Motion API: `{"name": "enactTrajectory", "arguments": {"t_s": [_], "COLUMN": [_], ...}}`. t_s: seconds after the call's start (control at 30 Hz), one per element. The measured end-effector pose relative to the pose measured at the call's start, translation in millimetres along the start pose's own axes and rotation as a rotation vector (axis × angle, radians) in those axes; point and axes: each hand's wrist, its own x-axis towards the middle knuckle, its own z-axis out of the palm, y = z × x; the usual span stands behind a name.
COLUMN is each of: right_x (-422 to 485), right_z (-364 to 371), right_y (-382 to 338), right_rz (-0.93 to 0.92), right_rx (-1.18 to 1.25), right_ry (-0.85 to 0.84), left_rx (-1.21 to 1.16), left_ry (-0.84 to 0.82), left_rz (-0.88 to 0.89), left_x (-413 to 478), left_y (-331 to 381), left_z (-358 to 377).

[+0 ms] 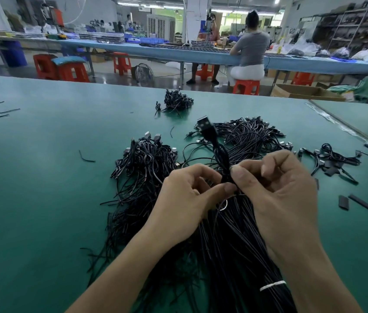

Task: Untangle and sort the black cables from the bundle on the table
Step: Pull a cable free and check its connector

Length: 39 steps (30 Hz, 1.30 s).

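Black wire lies thick across the green bench (42, 177). The largest mass of it is a long bundle (235, 245), bound near its close end by a white tie (272, 285), which runs from the bottom edge up under the person's forearms. Both hands are raised together just above this bundle and clamped on one cable (218, 152). The left hand (187, 195) pinches it between thumb and curled fingers, and the right hand (278, 188) pinches the same spot from the other side, with the two thumbs almost touching. The cable stands up from the grip, looped on itself, and ends in a blurred USB plug (205, 126) pointing away from the person. Left of the hands sits a tangled heap (142, 163) with plugs at its far side. Beyond the hands lies a second heap (250, 134), and a small pile (177, 102) rests near the bench's far edge. Short flat black strips (359, 201) lie scattered to the right. A seated worker (252, 46) faces away in the background.
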Motion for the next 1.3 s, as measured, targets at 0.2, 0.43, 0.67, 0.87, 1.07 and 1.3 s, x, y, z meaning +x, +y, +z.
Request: {"name": "enactTrajectory", "arguments": {"t_s": [0.2, 0.43, 0.67, 0.87, 1.07, 1.3], "right_x": [-1.9, -4.0, -5.9, -2.3, -0.5, 0.4], "right_z": [-1.5, 0.2, 6.2, -0.4, -4.2, -2.9], "right_y": [12.6, 18.0, 12.7, 21.9, 21.9, 16.9], "right_rz": [-0.062, 0.205, 0.269, 0.315, 0.280, 0.134], "right_rx": [-0.318, -0.033, 0.052, 0.069, 0.187, 0.024], "right_ry": [0.050, -0.064, -0.087, 0.052, 0.133, 0.160], "left_rx": [-0.093, -0.012, -0.154, 0.022, 0.006, -0.089], "left_ry": [-0.036, 0.153, -0.011, -0.107, 0.014, -0.104], "left_rz": [-0.077, 0.069, 0.162, 0.237, 0.192, -0.146], "left_x": [-1.6, 5.4, 0.3, -3.5, -3.5, 1.3], "left_y": [-3.7, -6.0, 0.3, 1.7, -1.7, -13.9], "left_z": [2.9, 0.7, 1.1, 4.4, 10.0, 7.4]}}
